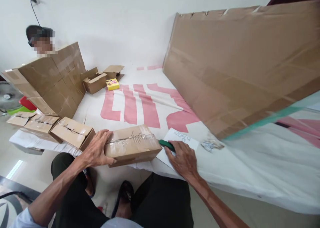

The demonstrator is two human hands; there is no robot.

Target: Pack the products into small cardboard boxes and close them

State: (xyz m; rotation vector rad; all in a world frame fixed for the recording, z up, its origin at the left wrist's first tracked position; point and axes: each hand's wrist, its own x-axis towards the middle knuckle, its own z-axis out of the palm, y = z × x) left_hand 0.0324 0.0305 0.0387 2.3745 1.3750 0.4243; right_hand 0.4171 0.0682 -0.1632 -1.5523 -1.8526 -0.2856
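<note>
A small taped cardboard box (132, 144) lies on the white sheet with red lettering (140, 104) just ahead of my knees. My left hand (96, 149) grips its left end, fingers curled over the top and thumb along the front. My right hand (183, 159) rests palm down to the right of the box, fingers closed around a green-handled tool (167, 145) whose tip points at the box's right end. Under that hand lies a white paper slip (178, 139).
Three closed small boxes (72, 132) line up on the left. A large cardboard panel (53, 81) stands behind them, with a person behind it. Open small boxes (95, 81) and a yellow packet (112, 84) sit farther back. A big cardboard sheet (240, 64) leans at the right.
</note>
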